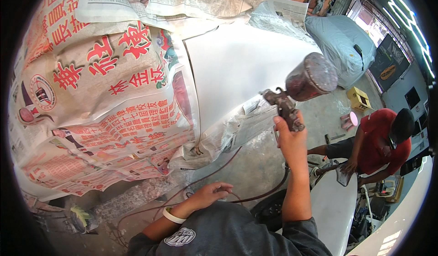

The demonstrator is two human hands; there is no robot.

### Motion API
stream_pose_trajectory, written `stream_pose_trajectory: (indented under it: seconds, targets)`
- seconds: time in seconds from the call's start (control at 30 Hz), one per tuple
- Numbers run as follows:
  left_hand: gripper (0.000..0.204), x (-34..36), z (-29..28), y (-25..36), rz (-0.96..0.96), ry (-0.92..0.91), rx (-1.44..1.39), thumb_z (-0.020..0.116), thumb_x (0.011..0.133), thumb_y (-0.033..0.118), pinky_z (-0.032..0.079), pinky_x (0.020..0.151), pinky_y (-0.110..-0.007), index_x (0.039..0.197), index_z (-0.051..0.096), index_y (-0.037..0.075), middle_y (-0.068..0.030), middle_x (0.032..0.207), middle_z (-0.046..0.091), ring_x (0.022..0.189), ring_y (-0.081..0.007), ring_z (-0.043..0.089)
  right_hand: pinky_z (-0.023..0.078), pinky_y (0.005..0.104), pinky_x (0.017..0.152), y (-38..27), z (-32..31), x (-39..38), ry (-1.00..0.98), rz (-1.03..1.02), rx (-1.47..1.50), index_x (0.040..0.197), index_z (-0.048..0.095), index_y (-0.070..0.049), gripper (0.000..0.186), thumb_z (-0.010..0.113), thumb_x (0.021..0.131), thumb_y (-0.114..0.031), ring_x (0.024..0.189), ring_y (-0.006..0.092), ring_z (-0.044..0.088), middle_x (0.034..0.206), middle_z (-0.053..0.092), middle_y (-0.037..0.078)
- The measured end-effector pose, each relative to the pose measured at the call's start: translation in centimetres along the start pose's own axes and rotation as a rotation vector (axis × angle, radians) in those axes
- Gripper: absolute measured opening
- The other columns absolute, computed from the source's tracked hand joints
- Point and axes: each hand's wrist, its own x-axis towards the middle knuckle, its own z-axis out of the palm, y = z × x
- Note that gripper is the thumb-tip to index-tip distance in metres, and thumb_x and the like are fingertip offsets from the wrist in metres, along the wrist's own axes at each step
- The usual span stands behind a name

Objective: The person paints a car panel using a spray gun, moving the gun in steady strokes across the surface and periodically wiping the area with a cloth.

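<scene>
Large red characters (101, 59) fill paper (91, 102) at ten o'clock; right hand (291, 136) grips spray gun (286, 104), long axis four-to-ten, nozzle (265, 93) toward ten; left hand (211, 195) loosely half-open.

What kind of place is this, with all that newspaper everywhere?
Probably a vehicle paint workshop. The right hand holds a spray gun with a cup, newspaper borders a smooth white panel, and something car-shaped sits under a greyish cover.
</scene>
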Motion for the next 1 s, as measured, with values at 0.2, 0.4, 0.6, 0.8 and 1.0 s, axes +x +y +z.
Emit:
stream_pose_trajectory:
  seconds: [0.2, 0.4, 0.6, 0.8, 1.0]
  targets:
    - [0.036, 0.3, -0.2, -2.1, 0.028, -0.035, 0.047, 0.059, 0.098, 0.016, 0.046, 0.095, -0.029, 0.131, 0.057, 0.002, -0.0077, 0.117, 0.063, 0.109, -0.0149, 0.059, 0.039, 0.0263, 0.048, -1.1, -0.3, 0.1, 0.088, 0.040, -0.042, 0.102, 0.058, -0.003, 0.028, 0.070, 0.092, -0.026, 0.051, 0.0081, 0.048, 0.064, 0.055, 0.001]
    - [0.036, 0.2, 0.1, -1.3, 0.060, -0.029, 0.039, 0.062, 0.096, 0.013, 0.046, 0.089, -0.025, 0.131, 0.058, 0.005, -0.0036, 0.112, 0.065, 0.101, -0.0090, 0.057, 0.046, 0.0345, 0.060, -2.0, 2.0, -1.0, -0.129, -0.049, -0.021, 0.105, 0.057, -0.003, 0.031, 0.073, 0.090, -0.025, 0.062, 0.0176, 0.053, 0.069, 0.058, 0.008]
    - [0.035, 0.1, -0.3, -0.9, 0.051, -0.036, 0.040, 0.060, 0.098, 0.015, 0.046, 0.094, -0.028, 0.131, 0.057, 0.004, -0.0059, 0.115, 0.064, 0.106, -0.0124, 0.059, 0.044, 0.0279, 0.056, -5.3, 2.6, -1.6, -0.338, 0.083, 0.125, 0.100, 0.059, -0.003, 0.024, 0.073, 0.091, -0.021, 0.064, 0.0080, 0.053, 0.072, 0.058, -0.001]
    - [0.035, 0.0, -1.2, 0.0, 0.012, -0.053, 0.060, 0.060, 0.098, 0.016, 0.047, 0.095, -0.028, 0.131, 0.058, 0.004, -0.0072, 0.116, 0.063, 0.108, -0.0135, 0.059, 0.037, 0.0235, 0.044, -4.0, 0.6, 1.2, -0.109, -0.024, 0.072, 0.099, 0.057, -0.003, 0.024, 0.071, 0.092, -0.022, 0.054, 0.0051, 0.048, 0.073, 0.057, 0.000]
    - [0.036, 0.0, -1.5, -0.8, 0.056, -0.043, 0.069, 0.061, 0.097, 0.017, 0.047, 0.087, -0.025, 0.131, 0.058, 0.005, -0.0030, 0.112, 0.065, 0.097, -0.0092, 0.058, 0.036, 0.0236, 0.042, -6.0, -0.4, 2.2, 0.088, -0.059, 0.030, 0.103, 0.058, -0.003, 0.028, 0.070, 0.093, -0.026, 0.048, 0.0056, 0.046, 0.073, 0.056, -0.001]
